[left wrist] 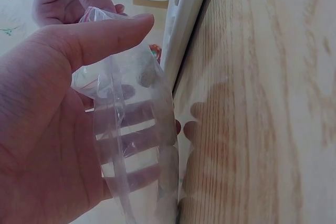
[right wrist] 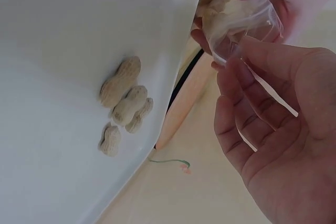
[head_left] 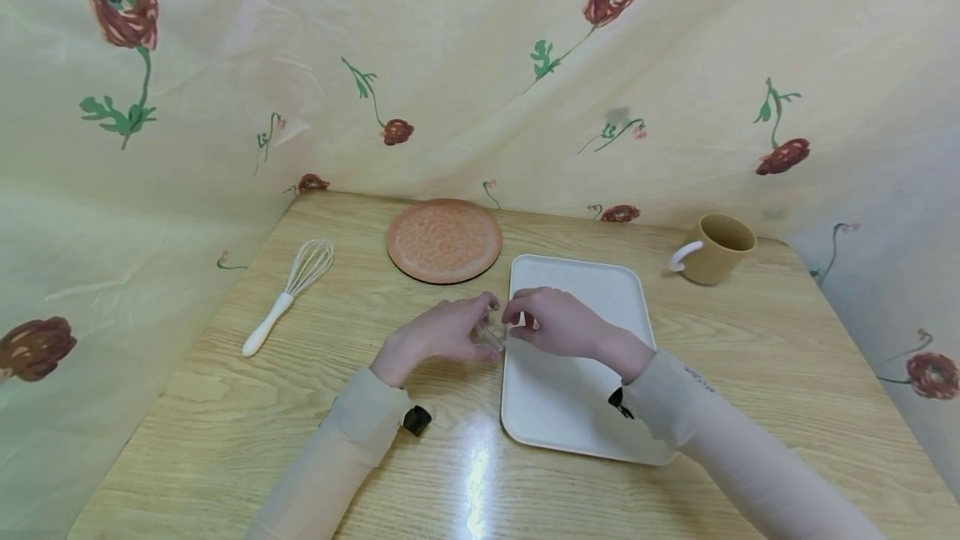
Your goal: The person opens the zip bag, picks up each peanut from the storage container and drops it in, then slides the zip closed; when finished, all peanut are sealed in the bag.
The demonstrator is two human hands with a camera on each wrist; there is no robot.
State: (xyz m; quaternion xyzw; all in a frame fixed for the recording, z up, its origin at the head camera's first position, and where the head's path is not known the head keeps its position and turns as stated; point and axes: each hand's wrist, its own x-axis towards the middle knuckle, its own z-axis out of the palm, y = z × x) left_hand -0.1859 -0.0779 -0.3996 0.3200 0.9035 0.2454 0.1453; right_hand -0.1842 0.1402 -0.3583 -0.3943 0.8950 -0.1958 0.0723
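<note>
A clear zip-top plastic bag (left wrist: 131, 145) lies in my left hand (head_left: 446, 332), held between the thumb and the fingers behind it. Pale rounded lumps show inside, along its lower side. My right hand (head_left: 558, 323) pinches the bag's mouth with thumb and forefinger, as the right wrist view shows. Both hands meet over the left edge of the white tray (head_left: 577, 411). On that tray, several peanuts in their shells (right wrist: 122, 83) lie in a small cluster; in the head view the right hand hides them.
Behind the hands lies a round orange-brown mat (head_left: 444, 240). A whisk (head_left: 288, 297) with a white handle rests at the left. At the back right stands a tan mug (head_left: 712, 250), its white handle facing left. Flowered cloth (head_left: 450, 65) hangs behind the wooden table (head_left: 337, 315).
</note>
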